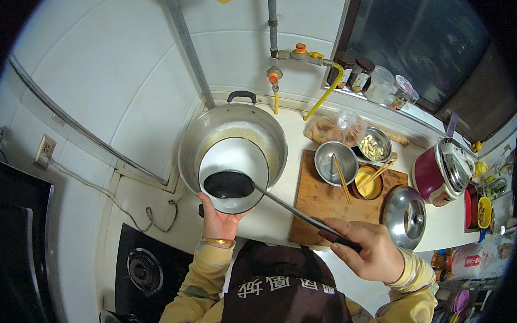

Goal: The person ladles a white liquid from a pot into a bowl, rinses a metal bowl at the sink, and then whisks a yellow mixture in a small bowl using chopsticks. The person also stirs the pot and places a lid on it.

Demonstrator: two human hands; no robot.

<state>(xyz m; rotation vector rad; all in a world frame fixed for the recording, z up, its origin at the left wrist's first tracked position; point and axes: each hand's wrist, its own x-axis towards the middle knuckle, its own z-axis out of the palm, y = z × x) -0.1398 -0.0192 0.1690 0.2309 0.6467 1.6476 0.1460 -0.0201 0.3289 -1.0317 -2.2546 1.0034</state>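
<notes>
My left hand (220, 220) holds a white bowl with a dark rim (228, 153) from below, over the near side of a large metal pot (190, 152). In my right hand (369, 253) is the black handle of a long ladle (229, 185). Its dark head lies over the inside of the white bowl; what the ladle holds, if anything, I cannot tell. The white bowl hides part of the pot's inside, where a pale coating shows on the wall.
A wooden cutting board (310, 220) carries a steel bowl (334, 158), a small bowl of yellow liquid (367, 185) and chopsticks (342, 178). A metal lid (405, 217) overlaps its right side. Behind are a bagged food (327, 130) and a bowl of pale pieces (371, 147). A rice cooker (433, 173) stands right.
</notes>
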